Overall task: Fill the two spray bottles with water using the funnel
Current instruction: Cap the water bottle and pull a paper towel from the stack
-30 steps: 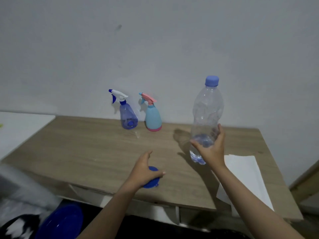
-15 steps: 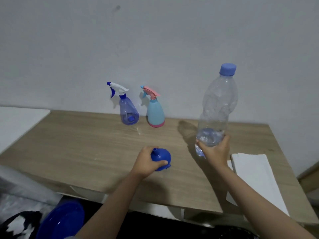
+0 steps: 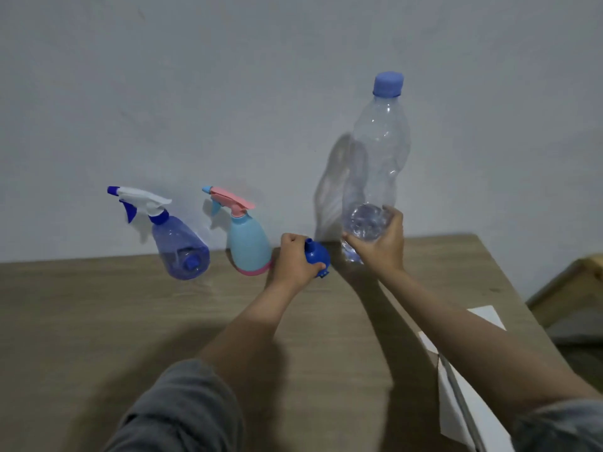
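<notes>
A: What is the left hand (image 3: 293, 260) doing?

B: Its fingers are curling tight around a small dark-blue plastic funnel (image 3: 317, 255), spout pointing up, just above the light wooden table (image 3: 98, 321) and right beside the base of the pale-blue spray bottle with the pink trigger and pink bottom rim (image 3: 246, 238).

A: And the right hand (image 3: 380, 244)?

B: It is wrapping its fingers around the lower part of a tall clear plastic water bottle with a blue screw cap (image 3: 375, 164), holding it upright. A little water is sitting in the bottom; whether the base is touching the table I cannot tell.

A: Where is the other sprayer standing?

B: The translucent purple-blue spray bottle with the white and blue trigger head (image 3: 177, 241) is standing to the left of the pale-blue one, near the white wall (image 3: 228, 76). Both are wearing their spray heads. A white sheet of paper (image 3: 470, 402) is lying at the table's right edge.
</notes>
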